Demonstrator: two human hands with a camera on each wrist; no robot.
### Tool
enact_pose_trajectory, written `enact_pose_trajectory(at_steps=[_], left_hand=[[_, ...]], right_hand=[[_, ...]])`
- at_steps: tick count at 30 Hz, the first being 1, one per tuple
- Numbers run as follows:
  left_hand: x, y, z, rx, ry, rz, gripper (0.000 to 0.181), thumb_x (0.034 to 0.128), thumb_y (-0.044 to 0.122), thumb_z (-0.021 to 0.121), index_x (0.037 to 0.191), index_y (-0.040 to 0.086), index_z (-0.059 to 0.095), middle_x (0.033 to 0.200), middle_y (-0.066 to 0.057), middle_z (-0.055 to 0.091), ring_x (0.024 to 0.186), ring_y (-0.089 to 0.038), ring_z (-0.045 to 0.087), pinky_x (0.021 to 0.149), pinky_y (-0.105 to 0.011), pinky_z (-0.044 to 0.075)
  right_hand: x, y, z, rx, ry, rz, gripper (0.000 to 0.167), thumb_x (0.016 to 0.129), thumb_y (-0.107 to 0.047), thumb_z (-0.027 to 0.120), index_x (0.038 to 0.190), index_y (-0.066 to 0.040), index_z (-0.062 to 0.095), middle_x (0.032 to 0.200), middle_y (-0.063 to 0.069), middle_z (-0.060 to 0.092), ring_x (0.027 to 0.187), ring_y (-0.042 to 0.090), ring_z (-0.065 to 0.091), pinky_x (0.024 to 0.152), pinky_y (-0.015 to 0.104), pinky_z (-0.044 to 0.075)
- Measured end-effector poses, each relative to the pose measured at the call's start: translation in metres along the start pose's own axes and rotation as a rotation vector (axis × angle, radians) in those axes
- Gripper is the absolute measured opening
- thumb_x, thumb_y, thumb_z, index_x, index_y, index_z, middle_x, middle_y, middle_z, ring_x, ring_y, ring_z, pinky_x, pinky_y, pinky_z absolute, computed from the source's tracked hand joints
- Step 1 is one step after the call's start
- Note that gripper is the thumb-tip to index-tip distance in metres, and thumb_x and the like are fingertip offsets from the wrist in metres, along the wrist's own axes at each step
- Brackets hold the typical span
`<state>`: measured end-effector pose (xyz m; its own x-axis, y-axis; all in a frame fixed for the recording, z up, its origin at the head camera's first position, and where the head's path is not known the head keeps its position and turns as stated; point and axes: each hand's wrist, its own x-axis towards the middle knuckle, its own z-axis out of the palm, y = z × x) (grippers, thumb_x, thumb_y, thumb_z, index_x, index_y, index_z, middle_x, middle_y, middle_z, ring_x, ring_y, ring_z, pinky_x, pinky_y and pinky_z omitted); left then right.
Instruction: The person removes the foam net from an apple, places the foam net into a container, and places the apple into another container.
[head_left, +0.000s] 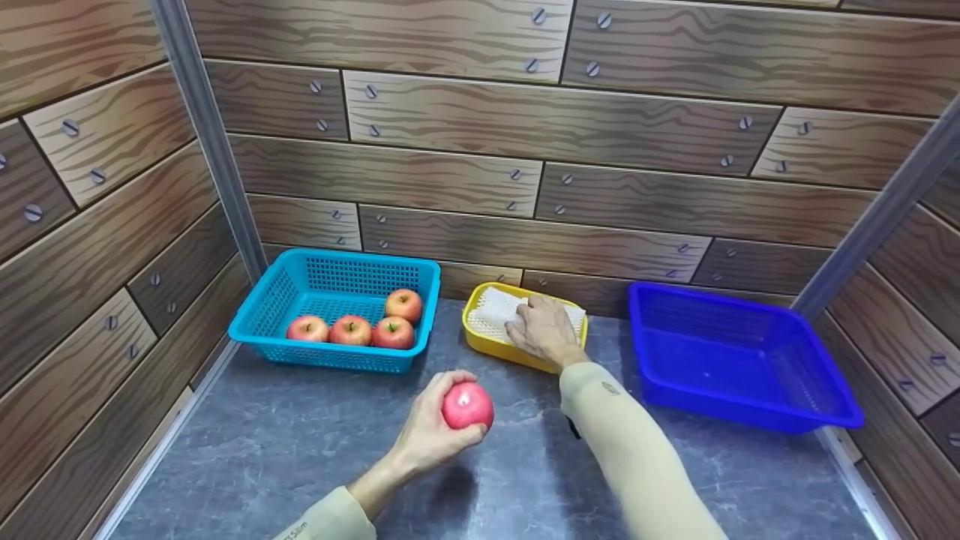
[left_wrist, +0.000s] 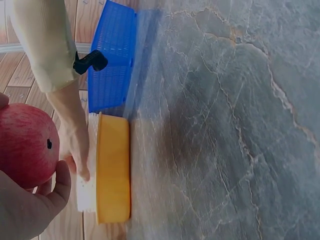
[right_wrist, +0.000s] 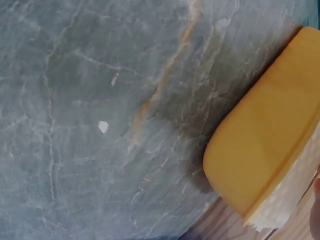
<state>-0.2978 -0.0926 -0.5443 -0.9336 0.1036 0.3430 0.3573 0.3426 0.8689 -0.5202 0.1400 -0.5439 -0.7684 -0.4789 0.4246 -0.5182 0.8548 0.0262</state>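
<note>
My left hand point(head_left: 439, 420) grips a red apple point(head_left: 468, 406) above the tabletop, fingers and thumb curled around its sides. The same apple point(left_wrist: 25, 145) fills the left edge of the left wrist view. My right hand point(head_left: 544, 330) is over the yellow basket point(head_left: 495, 347), its fingertips at the white foam netting point(head_left: 491, 307) lying inside. Whether those fingertips pinch the netting cannot be made out. In the right wrist view only a bit of a finger shows, beside the yellow basket point(right_wrist: 265, 125) and the netting's edge point(right_wrist: 275, 210).
A turquoise basket point(head_left: 262, 315) with several red-yellow apples point(head_left: 351, 330) stands at the back left. To the right is a dark blue basket point(head_left: 712, 360). Wood-patterned walls point(head_left: 450, 112) enclose the grey marbled tabletop point(head_left: 285, 442) at the back and sides.
</note>
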Motion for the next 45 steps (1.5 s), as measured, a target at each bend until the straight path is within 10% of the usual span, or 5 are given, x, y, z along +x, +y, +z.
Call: enact_pose_trajectory(at_steps=[5, 16, 22, 45], left_hand=[[-0.002, 0.001, 0.002, -0.005, -0.005, 0.016, 0.065, 0.0774, 0.025, 0.092, 0.137, 0.017, 0.069, 0.134, -0.005, 0.071, 0.116, -0.022, 0.071, 0.094, -0.032, 0.062], [-0.003, 0.004, -0.004, 0.022, 0.014, -0.013, 0.067, 0.0766, 0.028, 0.093, 0.138, 0.02, 0.068, 0.134, -0.006, 0.071, 0.118, -0.021, 0.069, 0.093, -0.034, 0.062], [-0.001, 0.007, -0.007, 0.026, 0.003, -0.036, 0.069, 0.0768, 0.028, 0.095, 0.139, 0.019, 0.066, 0.135, -0.005, 0.07, 0.12, -0.022, 0.068, 0.095, -0.035, 0.062], [-0.002, 0.002, -0.002, 0.021, 0.029, -0.029, 0.066, 0.0781, 0.024, 0.093, 0.138, 0.016, 0.067, 0.136, -0.006, 0.071, 0.12, -0.023, 0.068, 0.098, -0.039, 0.062]], right_hand=[[-0.008, -0.002, -0.004, 0.014, -0.035, 0.035, 0.048, 0.105, -0.051, 0.065, 0.114, -0.006, 0.082, 0.112, 0.015, 0.077, 0.112, 0.039, 0.072, 0.103, 0.056, 0.057], [-0.025, 0.004, -0.035, 0.049, 0.311, -0.07, 0.028, 0.098, -0.032, 0.072, 0.111, -0.008, 0.08, 0.102, 0.012, 0.076, 0.095, 0.037, 0.072, 0.082, 0.052, 0.06], [-0.044, 0.025, -0.058, 0.056, 0.356, -0.089, 0.025, 0.096, -0.028, 0.074, 0.109, -0.007, 0.079, 0.1, 0.011, 0.075, 0.094, 0.037, 0.071, 0.082, 0.052, 0.059], [-0.17, 0.116, -0.082, 0.005, 0.522, 0.01, 0.011, 0.089, -0.018, 0.075, 0.09, -0.007, 0.073, 0.084, 0.012, 0.069, 0.078, 0.04, 0.065, 0.069, 0.053, 0.054]])
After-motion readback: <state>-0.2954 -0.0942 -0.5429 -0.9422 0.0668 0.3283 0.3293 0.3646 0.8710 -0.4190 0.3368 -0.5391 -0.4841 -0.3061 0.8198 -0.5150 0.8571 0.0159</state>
